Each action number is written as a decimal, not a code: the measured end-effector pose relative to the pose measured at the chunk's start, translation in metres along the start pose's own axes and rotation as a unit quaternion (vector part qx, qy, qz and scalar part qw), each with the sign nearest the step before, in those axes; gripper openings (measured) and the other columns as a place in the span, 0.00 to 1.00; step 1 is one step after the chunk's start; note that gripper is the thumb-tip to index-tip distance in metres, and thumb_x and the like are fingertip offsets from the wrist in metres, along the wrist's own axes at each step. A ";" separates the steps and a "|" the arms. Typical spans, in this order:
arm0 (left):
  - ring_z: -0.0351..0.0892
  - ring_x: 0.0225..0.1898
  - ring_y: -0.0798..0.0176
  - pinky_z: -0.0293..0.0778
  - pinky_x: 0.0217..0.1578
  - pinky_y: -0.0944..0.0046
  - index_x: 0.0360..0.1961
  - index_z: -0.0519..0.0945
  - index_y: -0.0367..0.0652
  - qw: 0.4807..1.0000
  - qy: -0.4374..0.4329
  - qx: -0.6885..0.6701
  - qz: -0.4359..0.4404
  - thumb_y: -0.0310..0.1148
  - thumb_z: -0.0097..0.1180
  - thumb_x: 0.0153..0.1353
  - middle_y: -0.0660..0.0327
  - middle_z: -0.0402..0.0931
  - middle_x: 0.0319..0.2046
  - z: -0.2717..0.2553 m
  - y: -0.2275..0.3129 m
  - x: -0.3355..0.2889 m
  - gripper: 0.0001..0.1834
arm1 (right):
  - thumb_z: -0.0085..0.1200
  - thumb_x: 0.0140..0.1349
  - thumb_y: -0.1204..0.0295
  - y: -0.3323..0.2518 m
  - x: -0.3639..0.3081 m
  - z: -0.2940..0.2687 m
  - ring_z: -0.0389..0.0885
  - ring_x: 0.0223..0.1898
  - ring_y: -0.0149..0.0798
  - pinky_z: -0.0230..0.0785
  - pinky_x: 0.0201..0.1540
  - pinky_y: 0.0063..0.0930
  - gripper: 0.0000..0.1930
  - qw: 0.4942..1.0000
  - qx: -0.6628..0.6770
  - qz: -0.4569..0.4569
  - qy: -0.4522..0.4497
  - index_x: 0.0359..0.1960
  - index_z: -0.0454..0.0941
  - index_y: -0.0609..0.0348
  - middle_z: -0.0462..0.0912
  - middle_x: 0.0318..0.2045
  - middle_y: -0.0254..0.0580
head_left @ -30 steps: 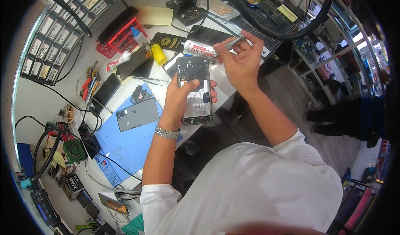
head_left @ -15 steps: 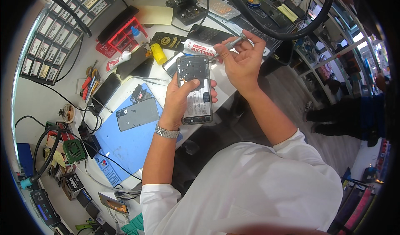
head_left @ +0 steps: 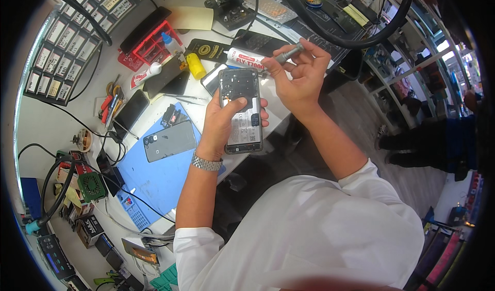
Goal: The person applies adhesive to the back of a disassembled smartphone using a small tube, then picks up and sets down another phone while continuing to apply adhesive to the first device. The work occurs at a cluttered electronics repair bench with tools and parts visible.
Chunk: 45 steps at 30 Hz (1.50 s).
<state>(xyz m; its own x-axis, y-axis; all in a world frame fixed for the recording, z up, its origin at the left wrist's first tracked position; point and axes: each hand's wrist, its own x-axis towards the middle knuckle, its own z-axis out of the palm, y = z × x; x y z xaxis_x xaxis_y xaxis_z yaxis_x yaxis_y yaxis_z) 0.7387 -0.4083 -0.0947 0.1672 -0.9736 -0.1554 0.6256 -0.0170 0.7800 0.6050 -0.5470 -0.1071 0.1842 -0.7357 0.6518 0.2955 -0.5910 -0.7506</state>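
My left hand (head_left: 221, 117) is wrapped round a smartphone without its back cover (head_left: 238, 85), thumb across its middle. Its dark inner plate shows at the top and the battery (head_left: 240, 128) below. In my right hand (head_left: 301, 79) is a grey metal screwdriver (head_left: 290, 53), pinched between thumb and fingers, with its lower end close to the phone's upper right corner. Whether the tip touches the phone I cannot tell. A detached dark back cover (head_left: 170, 141) lies on the blue mat (head_left: 149, 183) left of my left hand, with small black parts (head_left: 173, 117) beside it.
Behind the phone lie a white glue tube (head_left: 245, 59), a yellow bottle (head_left: 195, 66) and dark phones. Tweezers (head_left: 184, 98) rest left of my hand. A red rack (head_left: 152, 41) stands farther back. A thick black cable (head_left: 356, 44) arches overhead at right. Labelled drawers (head_left: 67, 48) fill the upper left.
The screwdriver has turned slightly in my right hand, and that hand's fingers have shifted a little. My left hand and the phone stay in place.
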 end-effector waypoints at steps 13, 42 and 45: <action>0.91 0.39 0.45 0.92 0.40 0.46 0.64 0.70 0.34 1.000 -0.002 0.002 0.000 0.26 0.55 0.70 0.36 0.85 0.45 -0.001 0.000 0.000 0.23 | 0.69 0.62 0.89 0.001 -0.001 -0.002 0.87 0.52 0.40 0.90 0.50 0.31 0.38 0.999 -0.001 -0.040 -0.023 0.66 0.55 0.60 0.79 0.51 0.54; 0.90 0.39 0.49 0.90 0.42 0.50 0.65 0.67 0.38 1.000 0.003 0.016 0.006 0.25 0.52 0.72 0.41 0.84 0.45 0.001 0.001 0.001 0.22 | 0.69 0.60 0.90 -0.024 0.009 -0.004 0.90 0.41 0.36 0.82 0.40 0.24 0.20 0.979 -0.106 -0.147 -0.093 0.52 0.83 0.62 0.88 0.47 0.48; 0.90 0.40 0.49 0.90 0.42 0.50 0.65 0.67 0.38 1.000 0.011 0.021 0.012 0.25 0.52 0.72 0.41 0.84 0.45 -0.001 -0.002 0.001 0.21 | 0.71 0.59 0.89 -0.022 0.007 -0.003 0.89 0.41 0.35 0.82 0.41 0.25 0.19 0.989 -0.038 -0.109 -0.091 0.51 0.83 0.64 0.87 0.46 0.47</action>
<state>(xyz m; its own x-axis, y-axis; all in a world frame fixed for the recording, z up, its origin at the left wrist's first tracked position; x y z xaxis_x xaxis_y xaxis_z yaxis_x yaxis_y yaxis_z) 0.7382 -0.4092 -0.0968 0.1980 -0.9688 -0.1492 0.5892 -0.0040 0.8079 0.5975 -0.5401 -0.0867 0.2922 -0.5202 0.8025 0.2762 -0.7575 -0.5916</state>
